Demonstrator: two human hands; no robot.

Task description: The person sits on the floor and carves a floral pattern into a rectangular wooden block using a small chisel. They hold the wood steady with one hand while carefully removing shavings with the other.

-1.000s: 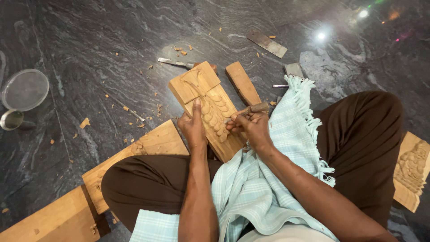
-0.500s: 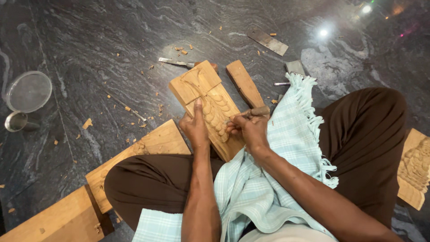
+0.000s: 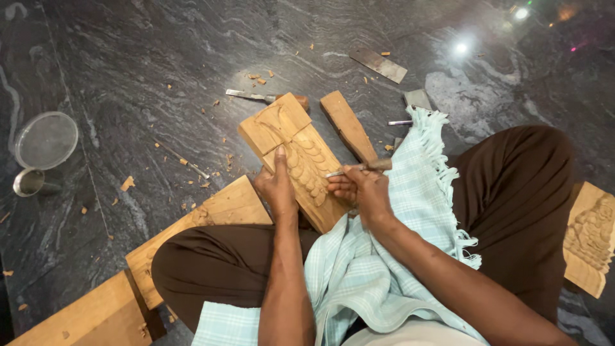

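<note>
Centrally: carved wooden panel [image 3: 301, 157], pale timber, propped at a slant against the seated person's leg on the dark marbled stone floor [image 3: 128, 64]; a scale-like relief runs down its middle, upper end left as a plain block.

Left hand [image 3: 277, 189]: laid on the panel's left edge, fingers wrapped about the edge, thumb stretched up along the face, bracing it.

Right hand [image 3: 362, 189]: fingers closed round a carving chisel [image 3: 355, 169]; metal blade lies level, tip touching the relief, wooden handle projecting to the right.

Lap: pale blue checked cloth [image 3: 384, 256] with fringed edge, spread over brown trousers.

Beside the panel, right: narrow wooden block [image 3: 348, 125], just beside the panel's upper end.

Behind the panel's top: second chisel [image 3: 256, 96] flat on the floor, handle partly hidden.

Further back: flat metal blade [image 3: 379, 63].

Left of frame: round wire sieve [image 3: 46, 139] and small metal cup [image 3: 29, 182], near each other, well apart from the work.

Lower left: plain wooden planks [image 3: 218, 211] under the left knee.

Right edge: second carved piece [image 3: 590, 237], partly cut off.

Scattered: wood chips [image 3: 127, 184] across the floor.
</note>
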